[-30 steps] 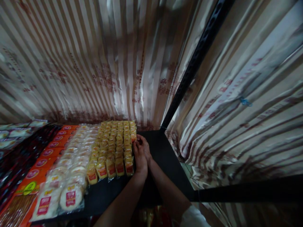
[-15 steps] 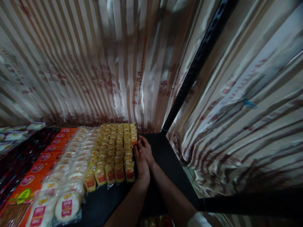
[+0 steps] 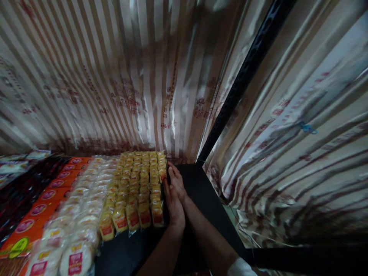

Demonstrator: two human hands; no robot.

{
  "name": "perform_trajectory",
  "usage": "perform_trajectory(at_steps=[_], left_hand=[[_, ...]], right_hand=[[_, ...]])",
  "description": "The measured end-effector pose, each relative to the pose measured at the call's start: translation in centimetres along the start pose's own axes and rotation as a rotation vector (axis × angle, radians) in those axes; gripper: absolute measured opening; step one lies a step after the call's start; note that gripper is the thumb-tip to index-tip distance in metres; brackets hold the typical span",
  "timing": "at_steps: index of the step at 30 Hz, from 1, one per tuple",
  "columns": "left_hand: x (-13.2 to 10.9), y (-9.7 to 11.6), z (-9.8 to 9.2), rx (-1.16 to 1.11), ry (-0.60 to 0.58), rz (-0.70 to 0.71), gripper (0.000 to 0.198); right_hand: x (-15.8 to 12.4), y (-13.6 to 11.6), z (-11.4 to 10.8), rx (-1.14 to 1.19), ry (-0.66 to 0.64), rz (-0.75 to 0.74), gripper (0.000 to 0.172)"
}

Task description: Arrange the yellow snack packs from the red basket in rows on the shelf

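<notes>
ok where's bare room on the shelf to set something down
The black shelf is bare from the right hand across to the corner post, and in front of the yellow packets, between the white cakes and left forearm. Its left side is crowded: packets, cakes and orange packs in close rows.

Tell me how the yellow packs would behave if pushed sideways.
The yellow packs would probably slide, as their plastic wrappers look glossy. Lined up in close rows, they may shift together. The front ones appear upright, so could tip.
</notes>
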State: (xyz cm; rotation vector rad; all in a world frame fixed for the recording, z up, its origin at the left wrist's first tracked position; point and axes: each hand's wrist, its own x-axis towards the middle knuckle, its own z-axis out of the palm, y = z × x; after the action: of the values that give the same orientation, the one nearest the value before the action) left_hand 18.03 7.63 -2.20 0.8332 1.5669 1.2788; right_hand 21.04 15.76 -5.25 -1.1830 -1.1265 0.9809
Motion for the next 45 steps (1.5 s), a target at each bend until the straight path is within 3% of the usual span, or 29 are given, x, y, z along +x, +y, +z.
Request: perform_trajectory(at_steps=[8, 14, 22, 29, 33, 38, 41, 43, 45], left_hand=[[-0.1, 0.0, -0.1, 0.005, -0.015, 0.021, 0.053], [-0.1, 0.3, 0.0, -0.002, -0.011, -0.017, 0.053], [-0.5, -0.3, 0.0, 0.02, 0.021, 0.036, 0.054], [-4.3, 0.1, -1.1, 0.046, -0.006, -0.05, 0.051], [-9.0, -1.1, -3.6, 0.097, -0.005, -0.076, 0.04], [-15.3, -3.9, -9.3, 0.052, -0.135, -0.001, 0.031], [-17.0, -6.6, -13.6, 0.136, -0.155, -0.08, 0.025], [-16.8, -8.6, -16.3, 0.335, -0.075, -0.131, 0.023], [-16.0, -10.3, -18.5, 0.524, -0.034, -0.181, 0.026]], right_hand=[[1.3, -1.5, 1.2, 0.026, -0.166, 0.035, 0.063], [1.1, -0.2, 1.1, 0.05, -0.053, 0.054, 0.063], [0.1, 0.1, 0.3, 0.091, -0.004, 0.114, 0.071], [-4.2, -2.2, -1.5, 0.183, 0.138, 0.186, 0.061], [-9.9, -4.8, -2.7, 0.171, 0.126, 0.184, 0.051], [-20.6, -6.8, -3.8, 0.06, 0.021, 0.17, 0.035], [-26.5, -5.4, -3.8, -0.099, -0.179, 0.219, 0.026], [-29.3, -3.4, -3.5, -0.238, -0.337, 0.25, 0.02], [-30.9, -1.3, -2.9, -0.379, -0.437, 0.29, 0.025]])
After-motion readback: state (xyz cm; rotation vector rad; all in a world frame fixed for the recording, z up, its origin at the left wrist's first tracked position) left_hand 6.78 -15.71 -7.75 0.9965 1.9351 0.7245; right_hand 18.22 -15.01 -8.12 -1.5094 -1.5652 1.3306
